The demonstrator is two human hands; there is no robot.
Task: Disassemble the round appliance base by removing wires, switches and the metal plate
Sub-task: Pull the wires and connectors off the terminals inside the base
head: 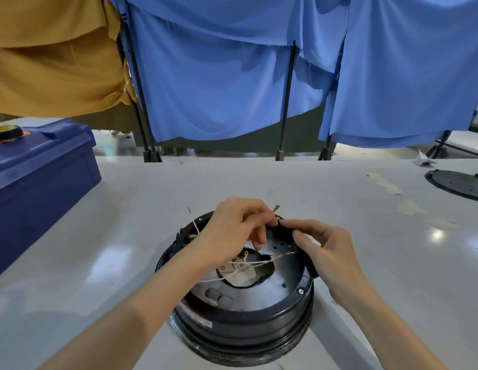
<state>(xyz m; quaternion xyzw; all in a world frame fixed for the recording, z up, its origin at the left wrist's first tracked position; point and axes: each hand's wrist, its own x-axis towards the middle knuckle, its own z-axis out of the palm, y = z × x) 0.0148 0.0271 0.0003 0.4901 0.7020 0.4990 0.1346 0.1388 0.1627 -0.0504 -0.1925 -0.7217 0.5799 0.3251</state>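
The round black appliance base (245,325) lies open, white wires (249,262) crossing its silver metal plate (286,275); left hand (232,225) pinches 1 wire, right hand (327,249) grips the far rim

A workshop or small factory bay, by the look of it: a wide pale desk (339,236) with tape scars carries an opened round appliance base (245,324) trailing loose wires (248,263); a lidded blue plastic bin (40,177) stands at its left; a black round cover (459,184) lies far right; blue cloth (219,89) and mustard cloth (53,62) hang over black metal frames (287,97) as screens; polished floor (117,145) shows beyond.
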